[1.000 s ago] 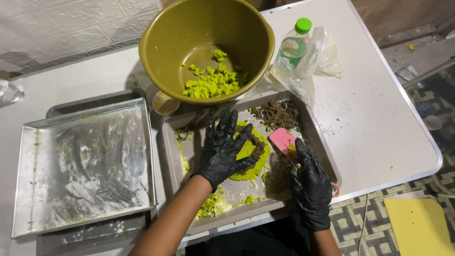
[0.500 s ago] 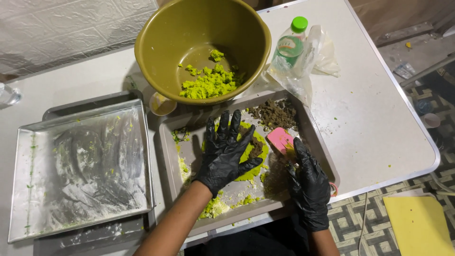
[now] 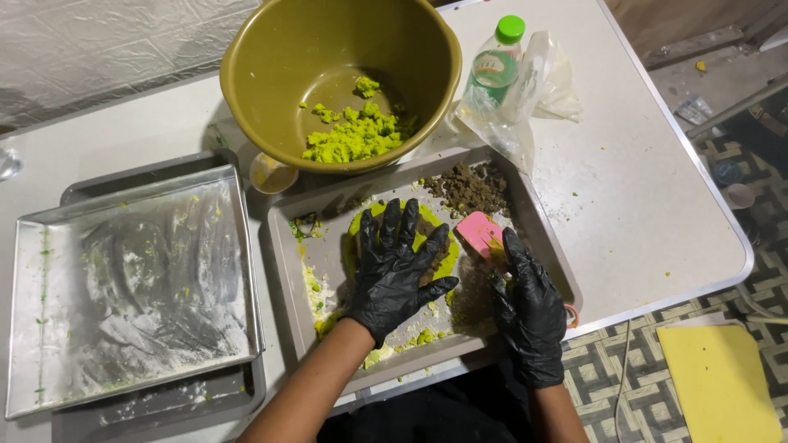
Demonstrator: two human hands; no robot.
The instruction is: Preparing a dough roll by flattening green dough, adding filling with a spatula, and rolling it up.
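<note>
Left hand (image 3: 396,267) stays flat on green dough (image 3: 435,246).

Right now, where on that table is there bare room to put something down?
The widest bare patch is the white table to the right of the grey tray, below the plastic bag. A smaller strip lies at the far left, behind the floured pan. The middle is crowded: bowl, bottle, and both gloved hands, left hand and right hand, in the tray.

Olive bowl (image 3: 271,74) overhangs my tray's (image 3: 283,262) far rim; bottle (image 3: 495,61) and bag (image 3: 546,82) crowd far right. Bare surface (image 3: 640,205) right lies open.
</note>
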